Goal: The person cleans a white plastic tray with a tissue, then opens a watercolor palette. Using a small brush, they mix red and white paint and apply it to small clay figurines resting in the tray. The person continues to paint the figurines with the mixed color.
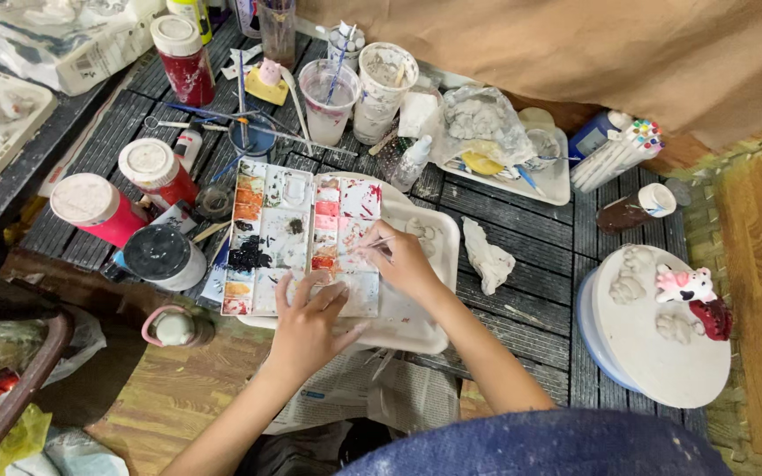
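A white paint palette with many small wells of orange, black, red and pink paint lies on a white tray. My left hand rests flat on the palette's near edge with fingers spread. My right hand holds a thin paintbrush whose tip touches the pink wells on the palette's right side.
Several paint jars stand left of the palette. Cups with brushes and water are behind it. A white turntable at right carries small clay figures, one a pink and white animal. A crumpled cloth lies between tray and turntable.
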